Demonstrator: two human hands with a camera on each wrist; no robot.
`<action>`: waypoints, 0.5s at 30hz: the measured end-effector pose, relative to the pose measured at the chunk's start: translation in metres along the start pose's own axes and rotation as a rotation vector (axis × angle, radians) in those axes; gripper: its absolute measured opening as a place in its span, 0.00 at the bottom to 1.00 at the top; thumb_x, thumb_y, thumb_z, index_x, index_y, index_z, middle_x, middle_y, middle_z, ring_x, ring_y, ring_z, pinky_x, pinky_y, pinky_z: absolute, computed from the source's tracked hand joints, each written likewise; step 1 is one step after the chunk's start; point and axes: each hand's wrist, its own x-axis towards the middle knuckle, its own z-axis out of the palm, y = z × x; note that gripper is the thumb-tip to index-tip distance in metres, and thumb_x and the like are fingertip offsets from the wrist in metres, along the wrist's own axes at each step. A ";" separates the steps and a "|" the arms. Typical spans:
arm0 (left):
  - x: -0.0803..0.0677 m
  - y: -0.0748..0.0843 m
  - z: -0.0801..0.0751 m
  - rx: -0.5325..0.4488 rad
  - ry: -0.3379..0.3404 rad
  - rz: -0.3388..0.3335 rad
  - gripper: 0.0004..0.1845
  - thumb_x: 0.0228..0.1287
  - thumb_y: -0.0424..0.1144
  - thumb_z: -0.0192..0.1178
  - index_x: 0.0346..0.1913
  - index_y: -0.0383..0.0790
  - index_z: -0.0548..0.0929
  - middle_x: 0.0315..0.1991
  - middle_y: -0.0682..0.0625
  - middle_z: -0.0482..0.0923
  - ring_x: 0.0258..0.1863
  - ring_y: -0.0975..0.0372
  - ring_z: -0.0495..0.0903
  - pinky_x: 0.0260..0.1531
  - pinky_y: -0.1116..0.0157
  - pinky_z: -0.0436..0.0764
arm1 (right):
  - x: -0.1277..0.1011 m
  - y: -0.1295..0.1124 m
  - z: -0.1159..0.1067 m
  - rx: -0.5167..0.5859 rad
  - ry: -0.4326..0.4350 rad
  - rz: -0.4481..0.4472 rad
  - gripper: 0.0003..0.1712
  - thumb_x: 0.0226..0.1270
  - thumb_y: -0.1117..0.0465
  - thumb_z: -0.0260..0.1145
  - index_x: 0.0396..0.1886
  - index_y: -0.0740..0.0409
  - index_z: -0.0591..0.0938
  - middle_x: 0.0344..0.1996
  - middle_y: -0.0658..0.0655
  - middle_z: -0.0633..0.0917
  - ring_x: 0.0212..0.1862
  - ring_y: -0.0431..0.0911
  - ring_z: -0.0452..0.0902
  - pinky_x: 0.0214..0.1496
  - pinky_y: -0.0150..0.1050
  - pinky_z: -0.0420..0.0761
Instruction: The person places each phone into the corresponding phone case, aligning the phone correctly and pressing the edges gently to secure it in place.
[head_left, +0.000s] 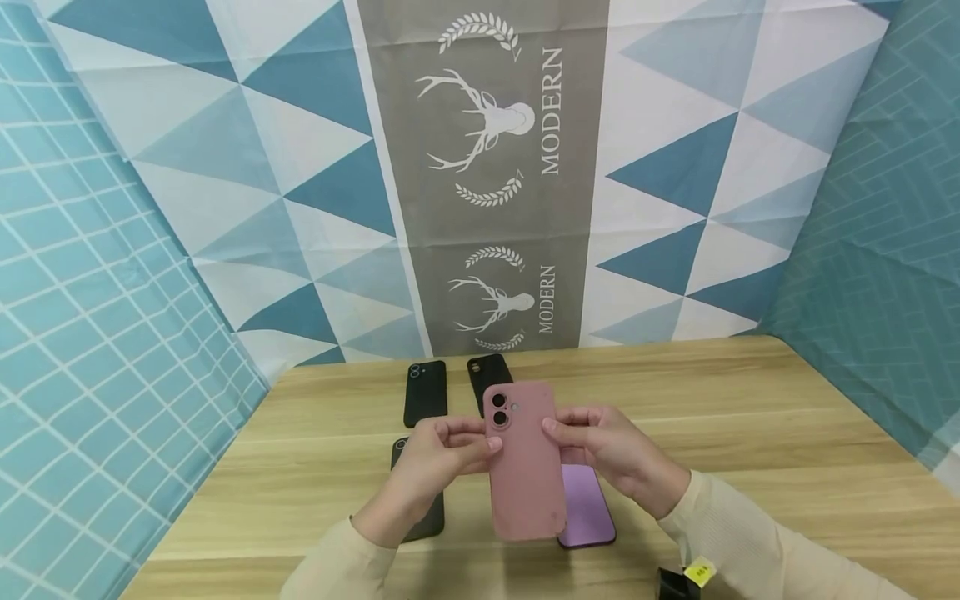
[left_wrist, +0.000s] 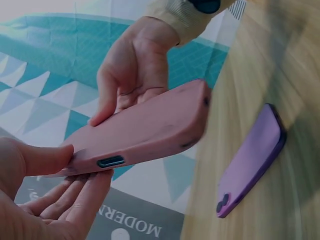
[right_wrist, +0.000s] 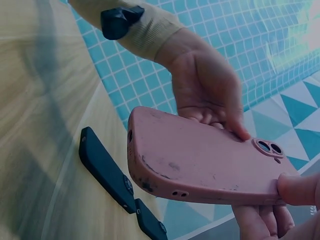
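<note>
Both hands hold up a phone in a scuffed pink case (head_left: 528, 475), close over the table, its camera side facing the head view. My left hand (head_left: 431, 467) pinches its left edge near the two round lenses, thumb on the back. On the opposite edge, my right hand (head_left: 618, 450) grips it the same way, thumb on the back and fingers behind. The left wrist view shows a side cutout (left_wrist: 111, 161) in the case. Partly behind it, a purple phone (head_left: 587, 508) lies on the table, camera bump visible in the left wrist view.
Toward the back of the wooden table (head_left: 712, 417) lie a black phone or case (head_left: 426, 396) and a second black one (head_left: 489, 372), partly covered by the pink one. Another black one (head_left: 431, 523) is partly hidden by the left hand. A patterned curtain (head_left: 675, 167) hangs behind.
</note>
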 end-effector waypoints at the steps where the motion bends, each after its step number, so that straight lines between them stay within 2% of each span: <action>1: 0.000 0.001 0.000 0.006 0.013 0.007 0.18 0.60 0.34 0.65 0.49 0.25 0.80 0.40 0.40 0.87 0.36 0.64 0.87 0.44 0.61 0.86 | 0.000 0.000 0.001 0.002 -0.002 -0.001 0.05 0.65 0.58 0.66 0.36 0.53 0.84 0.30 0.42 0.85 0.36 0.35 0.82 0.45 0.32 0.83; 7: -0.001 0.004 0.001 0.026 0.086 0.030 0.16 0.58 0.32 0.66 0.47 0.25 0.82 0.36 0.40 0.88 0.32 0.64 0.87 0.41 0.62 0.87 | 0.000 0.004 0.002 0.019 -0.016 -0.008 0.04 0.65 0.59 0.65 0.36 0.54 0.84 0.30 0.42 0.85 0.36 0.35 0.81 0.45 0.32 0.83; 11: 0.000 0.005 0.003 0.007 0.122 0.016 0.14 0.57 0.31 0.66 0.45 0.25 0.83 0.33 0.41 0.88 0.29 0.63 0.87 0.39 0.61 0.87 | 0.001 0.001 0.003 0.021 -0.001 0.001 0.16 0.66 0.58 0.65 0.47 0.65 0.81 0.33 0.43 0.86 0.38 0.35 0.82 0.47 0.32 0.83; 15: -0.001 0.005 0.003 -0.016 0.106 0.003 0.15 0.56 0.31 0.66 0.45 0.24 0.83 0.34 0.41 0.88 0.29 0.63 0.87 0.39 0.61 0.87 | 0.003 -0.003 0.004 0.005 0.062 -0.023 0.27 0.66 0.58 0.65 0.56 0.74 0.74 0.36 0.44 0.85 0.41 0.36 0.82 0.50 0.31 0.82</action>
